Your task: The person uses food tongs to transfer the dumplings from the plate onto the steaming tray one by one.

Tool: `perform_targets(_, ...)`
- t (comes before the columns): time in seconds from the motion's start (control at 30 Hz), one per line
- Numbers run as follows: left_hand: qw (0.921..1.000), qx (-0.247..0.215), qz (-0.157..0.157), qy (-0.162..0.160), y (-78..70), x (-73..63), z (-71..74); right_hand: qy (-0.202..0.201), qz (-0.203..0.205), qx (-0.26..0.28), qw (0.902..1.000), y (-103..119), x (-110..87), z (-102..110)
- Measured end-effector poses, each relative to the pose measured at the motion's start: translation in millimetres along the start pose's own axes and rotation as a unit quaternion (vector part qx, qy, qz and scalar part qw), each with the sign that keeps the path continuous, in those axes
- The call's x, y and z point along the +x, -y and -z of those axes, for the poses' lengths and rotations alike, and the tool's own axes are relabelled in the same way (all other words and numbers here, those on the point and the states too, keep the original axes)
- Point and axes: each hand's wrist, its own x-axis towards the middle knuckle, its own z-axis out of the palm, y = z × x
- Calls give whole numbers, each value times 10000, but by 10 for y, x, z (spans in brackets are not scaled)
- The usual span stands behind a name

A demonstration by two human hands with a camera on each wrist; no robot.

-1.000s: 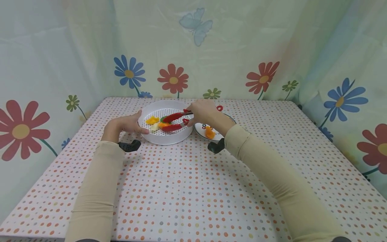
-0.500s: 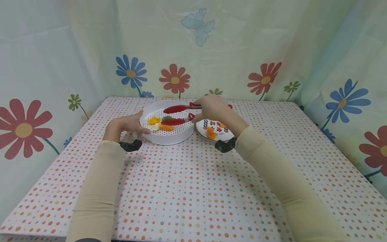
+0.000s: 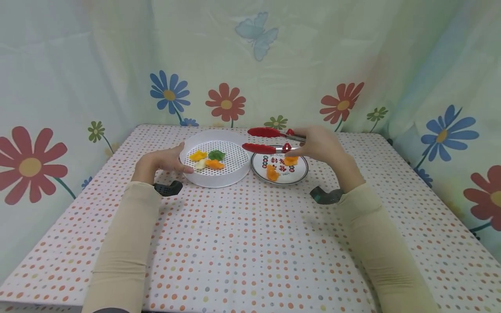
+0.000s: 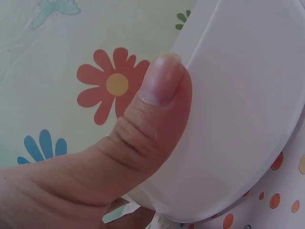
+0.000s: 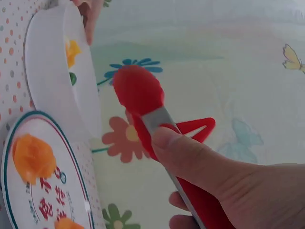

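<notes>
In the head view my left hand (image 3: 166, 161) holds the left side of a round white perforated steamer tray (image 3: 219, 180); its thumb (image 4: 164, 90) lies along the outer wall in the left wrist view. Small crinkled food-like pieces lie inside: a yellow one (image 3: 198, 155), a green one (image 3: 216, 155), an orange one (image 3: 215, 164) and a whitish one (image 3: 200, 164). My right hand (image 3: 318, 143) grips red-tipped metal tongs (image 3: 260, 148), arms spread with nothing between them, above the left part of a white plate (image 3: 283, 177). Two orange pieces (image 3: 272, 173) rest on that plate.
The table (image 3: 235, 243) has a dotted cloth. The plate stands close against the tray's right side. A flowered curtain (image 3: 297, 56) hangs behind the table and along both sides.
My right hand has carried the tongs up and right, from the pieces in the tray to over the plate; their arms have spread. My left hand has stayed on the tray.
</notes>
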Motion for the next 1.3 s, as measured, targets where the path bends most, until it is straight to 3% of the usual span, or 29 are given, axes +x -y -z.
perform_targets(0.3,10000,46,57,-57,42,-11,13,677,-105,-249,9973,-465,-145,215)
perform_targets(0.53,10000,44,28,-56,64,-18,27,1424,-356,-697,9867,-339,-334,327)
perform_targets(0.9,10000,-20,-79,4,44,-13,0,1258,-340,-1346,9823,34,-415,208)
perform_targets(1.3,10000,-14,34,55,16,9,-2,1072,-377,-1294,9851,-119,-351,136)
